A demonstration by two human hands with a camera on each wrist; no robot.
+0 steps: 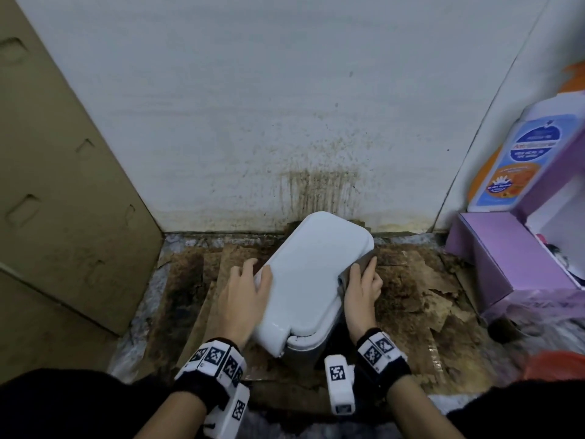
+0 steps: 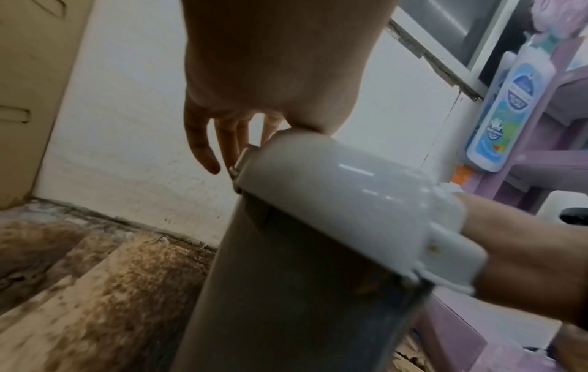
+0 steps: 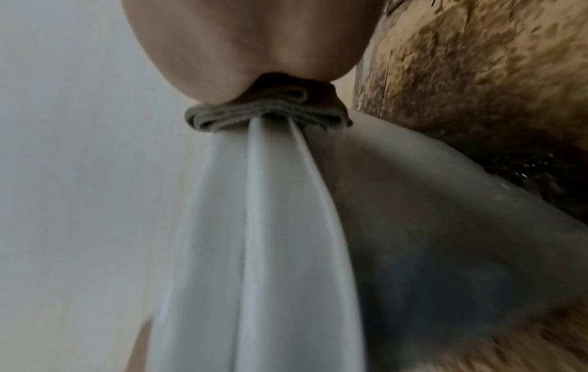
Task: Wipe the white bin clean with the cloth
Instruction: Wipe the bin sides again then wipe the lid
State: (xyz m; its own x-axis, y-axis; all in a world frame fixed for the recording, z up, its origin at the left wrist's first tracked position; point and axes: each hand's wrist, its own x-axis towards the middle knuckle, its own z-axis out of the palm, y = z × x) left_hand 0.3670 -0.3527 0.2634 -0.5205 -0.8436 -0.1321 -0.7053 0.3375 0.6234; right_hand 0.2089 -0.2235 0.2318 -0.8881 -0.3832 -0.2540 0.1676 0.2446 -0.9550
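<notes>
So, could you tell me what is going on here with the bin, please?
A person is wiping a white bin that stands on stained cardboard by a splattered wall. The left hand steadies the lid's left edge, thumb on top. The right hand presses a folded grey cloth against the bin's right side, just under the lid rim. The lid is closed and looks clean on top; how much of the sides is done cannot be seen.
</notes>
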